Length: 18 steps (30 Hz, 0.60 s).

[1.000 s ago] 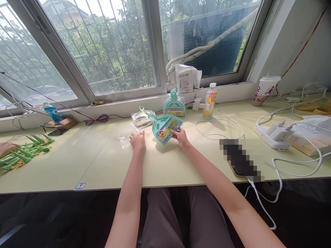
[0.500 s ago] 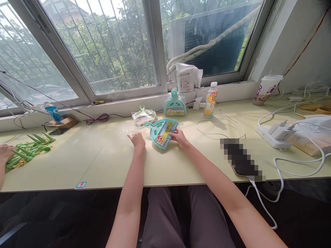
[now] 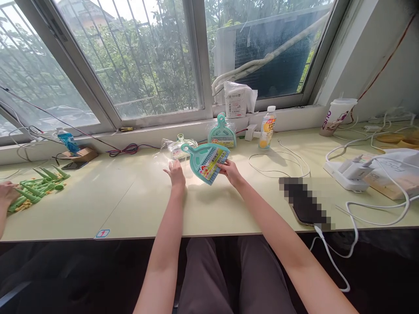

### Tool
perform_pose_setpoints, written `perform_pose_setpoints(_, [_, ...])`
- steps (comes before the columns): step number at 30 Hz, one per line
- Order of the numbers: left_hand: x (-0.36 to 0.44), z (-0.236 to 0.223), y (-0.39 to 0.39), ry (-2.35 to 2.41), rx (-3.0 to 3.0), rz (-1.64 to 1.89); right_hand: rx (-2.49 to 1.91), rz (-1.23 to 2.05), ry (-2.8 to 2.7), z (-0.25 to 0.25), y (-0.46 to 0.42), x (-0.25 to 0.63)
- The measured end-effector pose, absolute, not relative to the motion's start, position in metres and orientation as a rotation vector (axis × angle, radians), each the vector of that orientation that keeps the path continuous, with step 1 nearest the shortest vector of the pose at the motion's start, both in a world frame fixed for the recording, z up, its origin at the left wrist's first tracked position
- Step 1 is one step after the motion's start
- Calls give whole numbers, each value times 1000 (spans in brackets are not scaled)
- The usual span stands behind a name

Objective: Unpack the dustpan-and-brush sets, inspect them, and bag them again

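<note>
My right hand (image 3: 231, 172) grips the lower right edge of a small teal dustpan and brush set (image 3: 207, 161), held tilted above the table with its handle to the left. A blue-bristled brush and a yellow printed label lie across its face. At its left, my left hand (image 3: 177, 175) has its fingertips on a crinkled clear plastic bag (image 3: 161, 156), thumb side hidden in part. Behind them lies another dustpan set in clear wrapping (image 3: 180, 149), partly covered by the bag. A third wrapped teal dustpan set (image 3: 221, 132) leans upright against the sill.
A juice bottle (image 3: 267, 127) and a white package (image 3: 236, 100) stand at the back. To the right are a phone (image 3: 303, 203), a power strip (image 3: 348, 174), loose white cables and a cup (image 3: 337, 117). Another person's hand (image 3: 7, 194) touches green stalks (image 3: 36, 189) at far left.
The dustpan set in my right hand has risen slightly and turned. My left hand has moved a little away from me and right, and the clear bag now stands higher, spread before the wrapped set.
</note>
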<state>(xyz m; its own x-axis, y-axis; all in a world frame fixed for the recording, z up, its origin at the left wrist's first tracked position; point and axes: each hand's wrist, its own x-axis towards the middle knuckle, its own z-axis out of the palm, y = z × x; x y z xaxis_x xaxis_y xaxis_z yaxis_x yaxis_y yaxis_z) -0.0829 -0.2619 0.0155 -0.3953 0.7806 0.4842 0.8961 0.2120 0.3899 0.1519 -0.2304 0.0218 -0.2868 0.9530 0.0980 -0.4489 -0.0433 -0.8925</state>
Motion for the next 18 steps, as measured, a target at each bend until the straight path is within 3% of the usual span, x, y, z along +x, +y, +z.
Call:
perform_pose_setpoints(10, [-79, 19, -262, -2054, -1677, -1045, -817, 1527, -1080, 24, -233, 151])
perform_pose_setpoints(18, [-64, 25, -266, -1756, -2062, -1268, -761, 1533, -1006, 17, -228, 148])
